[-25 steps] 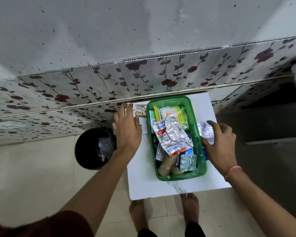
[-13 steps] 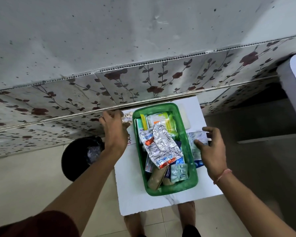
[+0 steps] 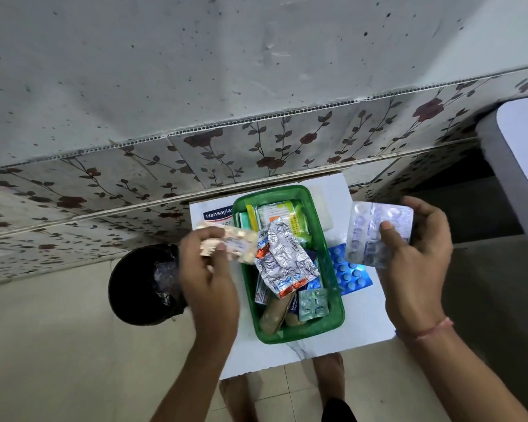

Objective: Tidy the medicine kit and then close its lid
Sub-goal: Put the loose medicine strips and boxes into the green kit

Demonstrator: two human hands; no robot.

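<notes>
The green medicine kit box (image 3: 336,312) stands open on a small white table (image 3: 363,330), filled with silver pill strips (image 3: 282,263), cartons and a teal blister (image 3: 313,303). My left hand (image 3: 208,275) holds a strip of pale orange tablets (image 3: 229,243) above the box's left rim. My right hand (image 3: 415,263) holds a silvery-white blister strip (image 3: 375,229) in the air to the right of the box. A blue tablet strip (image 3: 351,274) lies on the table by the box's right side. A translucent lid (image 3: 322,208) lies behind it.
A Hansaplast box (image 3: 217,217) lies at the table's far left corner. A black bin (image 3: 141,284) with a plastic liner stands on the floor left of the table. A flower-patterned wall runs behind. A grey surface (image 3: 518,153) juts in at the right. Bare feet show below the table.
Both hands have lifted their strips off the table: the left brought the orange tablets toward the box, the right raised the silvery strip, uncovering the blue strip. The camera moved closer.
</notes>
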